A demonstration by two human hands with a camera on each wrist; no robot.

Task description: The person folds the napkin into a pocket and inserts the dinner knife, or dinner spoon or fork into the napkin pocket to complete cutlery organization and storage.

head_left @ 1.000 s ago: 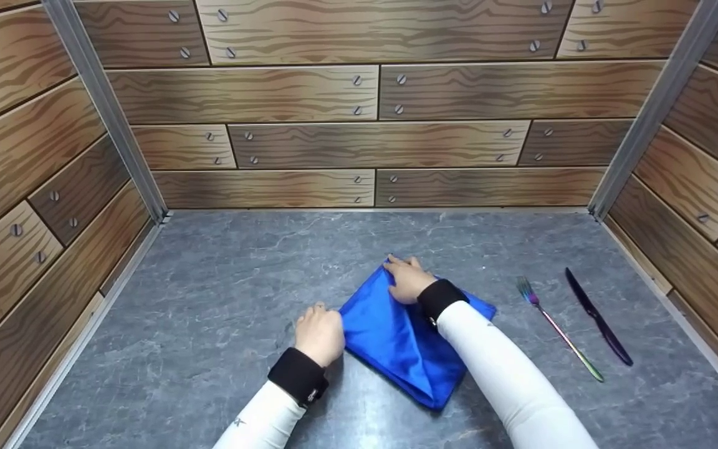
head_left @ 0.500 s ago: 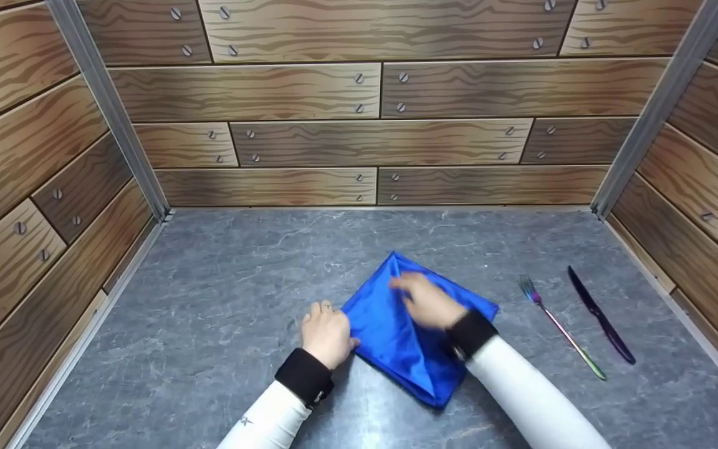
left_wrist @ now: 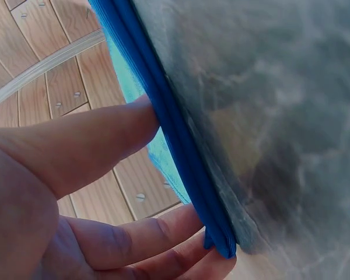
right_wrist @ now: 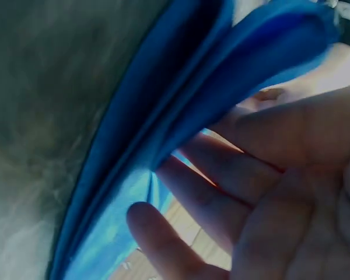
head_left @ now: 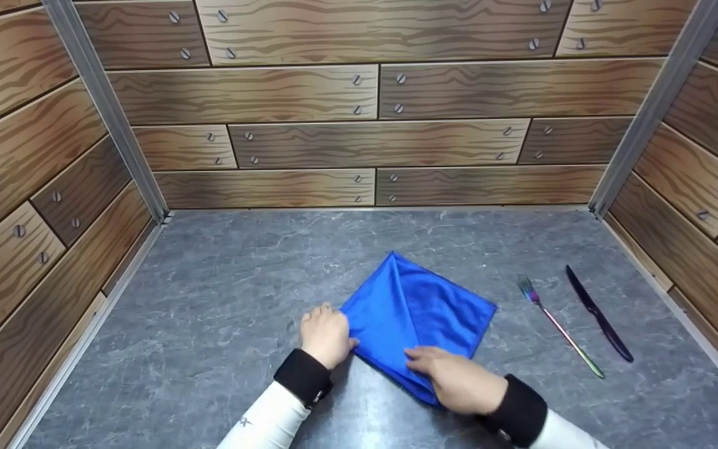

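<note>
A blue satiny cloth [head_left: 376, 315], folded in layers, lies on the grey tabletop, with its folded edges facing the near side. My left hand [head_left: 324, 335] is at its left corner; in the left wrist view the extended thumb [left_wrist: 93, 134] meets the layered edge and the fingers spread along the corner. Over the near right part of the cloth is my right hand [head_left: 462, 379], fingers extended and nothing gripped. The right wrist view shows those fingers [right_wrist: 204, 198] beside the cloth's loose, gaping layers [right_wrist: 181, 99].
To the right of the cloth lie an iridescent fork [head_left: 560, 327] and a dark knife [head_left: 599, 315], side by side at a slant. Wood-patterned walls [head_left: 309, 143] enclose the grey tabletop [head_left: 222, 280] at the back and both sides.
My right hand has moved from the cloth's far corner down to its near right part, uncovering the upper fold. My left hand stays at the left corner, thumb now out to the side.
</note>
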